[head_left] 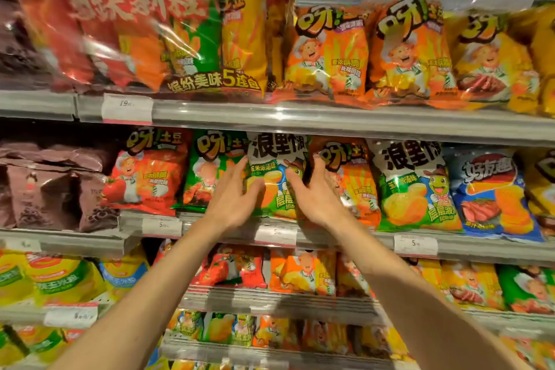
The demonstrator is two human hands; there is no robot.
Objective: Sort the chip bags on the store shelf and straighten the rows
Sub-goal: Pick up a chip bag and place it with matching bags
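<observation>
A green-and-white chip bag (pixel 274 156) stands in the middle shelf row, between a green bag (pixel 210 159) on its left and an orange bag (pixel 351 171) on its right. My left hand (pixel 234 198) grips the white bag's left edge, thumb across its front. My right hand (pixel 315 192) holds its right edge, fingers tucked between it and the orange bag. A second bag of the same white-and-green kind (pixel 411 183) stands one place further right. A red bag (pixel 153 171) sits left of the green one.
The middle shelf rail (pixel 345 237) carries price tags just below my wrists. Brown bags (pixel 48 189) lie at far left, a blue bag (pixel 492 195) at right. A large multipack (pixel 135 18) overhangs the top shelf. Lower shelves hold more bags.
</observation>
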